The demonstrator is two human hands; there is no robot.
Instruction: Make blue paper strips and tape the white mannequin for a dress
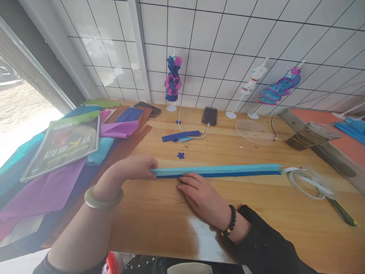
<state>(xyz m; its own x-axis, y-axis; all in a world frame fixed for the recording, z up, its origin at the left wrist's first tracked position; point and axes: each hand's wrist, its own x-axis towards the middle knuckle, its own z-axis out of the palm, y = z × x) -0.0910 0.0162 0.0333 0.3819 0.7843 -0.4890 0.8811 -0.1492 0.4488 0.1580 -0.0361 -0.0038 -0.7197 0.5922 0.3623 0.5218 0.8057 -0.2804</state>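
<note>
Left hand (137, 168) pinching folded blue paper strip's (219, 170) end, right hand (199, 194) flat, fingertips against its near edge.

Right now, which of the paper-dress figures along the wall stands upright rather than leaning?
The dark blue and pink figure on the left, behind the phones, stands upright on its white base. The white figure and the blue-and-purple ruffled figure both lean to the right.

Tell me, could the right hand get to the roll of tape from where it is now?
Probably yes: the right hand rests on the folded blue paper strip, and only bare wooden table lies between it and the tape roll.
</note>
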